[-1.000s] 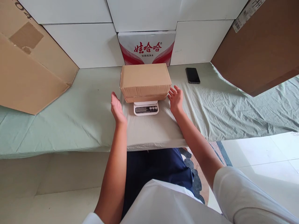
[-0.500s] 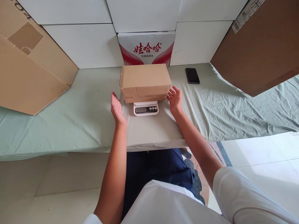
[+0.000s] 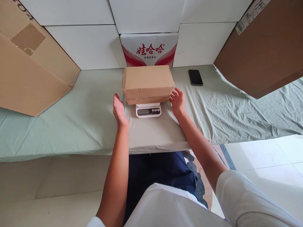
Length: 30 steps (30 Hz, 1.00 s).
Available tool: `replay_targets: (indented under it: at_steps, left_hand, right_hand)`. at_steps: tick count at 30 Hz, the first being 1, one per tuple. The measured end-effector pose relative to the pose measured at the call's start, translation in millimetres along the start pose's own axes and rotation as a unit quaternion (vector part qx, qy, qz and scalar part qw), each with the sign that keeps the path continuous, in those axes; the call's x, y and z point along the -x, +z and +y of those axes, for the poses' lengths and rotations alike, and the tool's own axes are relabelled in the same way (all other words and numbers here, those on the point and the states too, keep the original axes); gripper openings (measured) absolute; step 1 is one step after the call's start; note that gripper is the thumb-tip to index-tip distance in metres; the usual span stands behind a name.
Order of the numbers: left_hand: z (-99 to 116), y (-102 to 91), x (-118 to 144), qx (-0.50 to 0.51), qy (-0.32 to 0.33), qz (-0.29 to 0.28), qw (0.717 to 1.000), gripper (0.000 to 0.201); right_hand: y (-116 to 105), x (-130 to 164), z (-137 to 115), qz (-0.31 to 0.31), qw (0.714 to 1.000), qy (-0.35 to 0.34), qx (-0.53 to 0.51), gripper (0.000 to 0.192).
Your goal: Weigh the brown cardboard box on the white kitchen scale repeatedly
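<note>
From where I stand, the cardboard box [image 3: 148, 77] sits just above the middle of the frame, on top of a small white scale [image 3: 148, 111] whose display and buttons stick out towards the person. The left hand [image 3: 119, 108], just left of the box, is empty, its fingers straight and released. The right hand [image 3: 178, 101] is by the box's lower right corner, fingers loosely curled and not gripping; I can't tell whether the tips touch the cardboard.

The box looks wider than the scale beneath, so I'd say a knock from either side could tip or slide it. If those right fingers are leaning on the corner, the reading would be off. The cloth-covered surface [image 3: 94, 110] is creased, which might leave the scale rocking.

Close behind the box, at upper centre, a red and white carton [image 3: 149, 47] limits any backward shift. A phone [image 3: 195, 77] lies right of centre, clear of the right hand. Big brown cartons flank the upper left [image 3: 28, 78] and upper right [image 3: 260, 53], well apart.
</note>
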State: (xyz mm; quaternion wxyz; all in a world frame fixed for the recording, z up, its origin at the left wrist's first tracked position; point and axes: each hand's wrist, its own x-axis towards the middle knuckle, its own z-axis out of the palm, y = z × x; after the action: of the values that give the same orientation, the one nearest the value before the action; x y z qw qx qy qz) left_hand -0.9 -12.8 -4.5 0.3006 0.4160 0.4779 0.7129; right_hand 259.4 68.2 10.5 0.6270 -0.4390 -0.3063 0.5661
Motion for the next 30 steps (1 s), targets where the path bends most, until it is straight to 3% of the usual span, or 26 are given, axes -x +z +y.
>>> replay_targets:
  at_steps: [17,30]
  left_hand:
    - [2.3,6.1,-0.2,0.002,-0.018,-0.010,1.000,0.095]
    - [-0.7,7.5,0.1,-0.007,-0.011,-0.029,1.000,0.095]
  right_hand:
    - [-1.3,-1.3,3.6,-0.033,0.999,-0.004,0.006,0.044]
    - [3.6,1.8,2.2,-0.023,1.000,0.001,-0.001,0.038]
